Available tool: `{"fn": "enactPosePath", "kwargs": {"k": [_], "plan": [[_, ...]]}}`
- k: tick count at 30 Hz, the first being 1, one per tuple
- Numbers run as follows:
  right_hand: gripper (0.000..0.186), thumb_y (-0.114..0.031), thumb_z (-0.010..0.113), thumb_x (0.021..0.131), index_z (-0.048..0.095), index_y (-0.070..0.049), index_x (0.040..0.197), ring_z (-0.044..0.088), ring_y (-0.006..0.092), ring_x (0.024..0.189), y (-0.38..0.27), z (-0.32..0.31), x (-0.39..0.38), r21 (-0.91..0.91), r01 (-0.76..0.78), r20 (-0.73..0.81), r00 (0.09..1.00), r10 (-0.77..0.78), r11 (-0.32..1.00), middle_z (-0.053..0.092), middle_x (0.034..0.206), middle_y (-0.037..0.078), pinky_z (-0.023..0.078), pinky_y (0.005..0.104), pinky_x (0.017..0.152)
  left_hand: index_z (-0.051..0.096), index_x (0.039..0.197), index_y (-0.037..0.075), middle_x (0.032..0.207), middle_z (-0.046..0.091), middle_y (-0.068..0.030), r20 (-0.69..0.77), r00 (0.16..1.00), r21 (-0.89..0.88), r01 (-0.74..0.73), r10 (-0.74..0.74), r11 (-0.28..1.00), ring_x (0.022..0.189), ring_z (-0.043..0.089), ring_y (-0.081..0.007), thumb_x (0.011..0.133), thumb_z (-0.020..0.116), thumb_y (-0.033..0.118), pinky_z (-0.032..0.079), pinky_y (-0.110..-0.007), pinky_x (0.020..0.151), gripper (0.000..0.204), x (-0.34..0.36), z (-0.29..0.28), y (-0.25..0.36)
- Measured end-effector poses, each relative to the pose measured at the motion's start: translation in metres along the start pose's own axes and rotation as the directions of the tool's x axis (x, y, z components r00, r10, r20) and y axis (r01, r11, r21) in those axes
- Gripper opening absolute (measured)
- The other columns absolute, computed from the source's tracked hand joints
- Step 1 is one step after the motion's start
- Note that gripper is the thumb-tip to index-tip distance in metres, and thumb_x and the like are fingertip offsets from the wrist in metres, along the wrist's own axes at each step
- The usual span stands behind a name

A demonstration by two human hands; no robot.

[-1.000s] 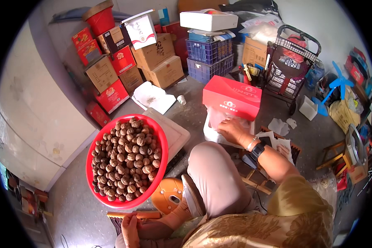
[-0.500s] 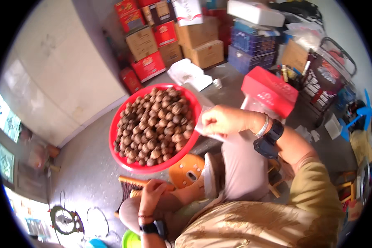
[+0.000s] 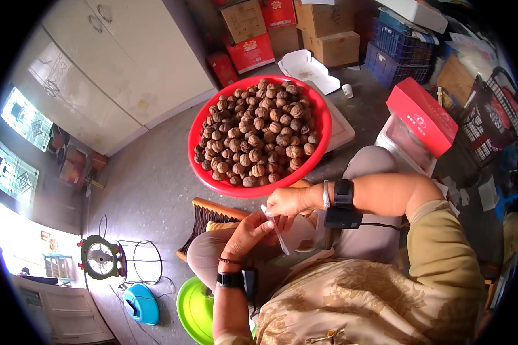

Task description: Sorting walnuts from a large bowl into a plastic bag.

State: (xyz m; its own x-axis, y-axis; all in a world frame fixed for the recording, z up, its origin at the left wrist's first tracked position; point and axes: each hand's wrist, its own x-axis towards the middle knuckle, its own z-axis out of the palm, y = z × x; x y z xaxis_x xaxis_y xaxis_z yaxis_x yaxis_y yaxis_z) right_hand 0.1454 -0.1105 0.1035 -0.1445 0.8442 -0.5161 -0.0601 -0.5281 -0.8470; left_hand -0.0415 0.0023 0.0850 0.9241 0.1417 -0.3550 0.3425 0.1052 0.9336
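My right hand [image 3: 288, 201] and my left hand [image 3: 248, 233] meet in front of my lap, below the red basin [image 3: 197, 168] heaped with walnuts [image 3: 253, 129]. Their fingers are closed on a thin, translucent plastic bag [image 3: 280, 237], which hangs down between them. My right hand is above and to the right of my left; some fingertips are hidden. Just behind my hands, the wooden edge of a low chair [image 3: 216, 204] shows. The open red box [image 3: 417, 109] over a white container stands to the right, beyond my knee.
A green basin [image 3: 191, 310] and blue tub [image 3: 141, 305] lie lower left, near a wire stand [image 3: 141, 259]. White cabinets [image 3: 109, 69] line the left. Stacked boxes [image 3: 334, 49], blue crates [image 3: 394, 63] and a trolley [image 3: 483, 132] stand at the back and right.
My right hand has come from the red box to my lap, bringing the plastic bag, and meets my left hand, which has risen slightly. The view has swung leftward.
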Motion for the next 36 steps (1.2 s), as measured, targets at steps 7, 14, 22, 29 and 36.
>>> {"fn": "enactPosePath", "kwargs": {"k": [7, 14, 22, 29, 36], "plan": [[0.027, -0.021, 0.05, 0.101, 0.061, 0.003, 0.099, 0.072, 0.0251, 0.078, 0.008, 0.006, 0.019, 0.001, 0.044, -0.097, 0.994, -0.044, 0.999, 0.069, 0.086, 0.014, 0.061, 0.0385, 0.066, 0.063, 0.108, 0.005, 0.094, 0.062, 0.0049, -0.106, 0.994, 0.162, -0.02, 0.038, 0.987, 0.084, 0.054, -0.0042, 0.1, 0.06, 0.032, 0.047, -0.022, 0.076, 0.029, 0.008, -0.002, -0.008], [0.025, -0.021, 0.051, 0.102, 0.06, 0.002, 0.099, 0.069, 0.0222, 0.07, 0.021, 0.003, 0.025, -0.011, 0.088, -0.158, 0.983, -0.089, 0.996, 0.067, 0.083, 0.013, 0.059, 0.0353, 0.06, 0.063, 0.107, 0.006, 0.092, 0.062, 0.0041, -0.167, 0.984, -0.008, 0.059, -0.06, 0.998, 0.081, 0.055, -0.0045, 0.102, 0.057, 0.029, 0.047, -0.022, 0.073, 0.025, 0.008, -0.002, -0.01], [0.028, -0.022, 0.05, 0.101, 0.063, 0.003, 0.096, 0.068, 0.0204, 0.063, 0.022, 0.004, 0.019, -0.066, 0.11, -0.25, 0.96, -0.123, 0.992, 0.067, 0.079, 0.011, 0.058, 0.0338, 0.055, 0.063, 0.097, 0.003, 0.084, 0.062, 0.0031, -0.192, 0.981, 0.071, 0.019, -0.005, 0.997, 0.074, 0.056, -0.0065, 0.098, 0.059, 0.017, 0.046, -0.022, 0.064, 0.015, 0.007, 0.004, -0.003], [0.019, -0.016, 0.058, 0.096, 0.056, 0.0, 0.085, 0.067, 0.0175, 0.061, 0.015, 0.007, 0.015, -0.156, 0.096, -0.292, 0.946, -0.139, 0.983, 0.066, 0.076, 0.01, 0.056, 0.0322, 0.055, 0.058, 0.092, 0.001, 0.074, 0.063, -0.0118, -0.47, 0.875, 0.338, 0.058, 0.114, 0.94, 0.063, 0.061, -0.0213, 0.093, 0.057, 0.013, 0.049, -0.034, 0.06, 0.012, 0.021, -0.004, -0.035], [0.01, -0.006, 0.064, 0.076, 0.054, -0.002, 0.075, 0.066, 0.0265, 0.066, 0.02, 0.008, 0.017, -0.568, 0.078, -0.304, 0.905, -0.297, 0.819, 0.064, 0.072, 0.014, 0.051, 0.037, 0.06, 0.056, 0.096, 0.002, 0.074, 0.063, -0.013, -0.358, 0.874, 0.589, -0.062, 0.328, 0.805, 0.068, 0.063, -0.0185, 0.089, 0.063, 0.009, 0.05, -0.034, 0.062, 0.012, 0.022, 0.005, -0.039]]}}
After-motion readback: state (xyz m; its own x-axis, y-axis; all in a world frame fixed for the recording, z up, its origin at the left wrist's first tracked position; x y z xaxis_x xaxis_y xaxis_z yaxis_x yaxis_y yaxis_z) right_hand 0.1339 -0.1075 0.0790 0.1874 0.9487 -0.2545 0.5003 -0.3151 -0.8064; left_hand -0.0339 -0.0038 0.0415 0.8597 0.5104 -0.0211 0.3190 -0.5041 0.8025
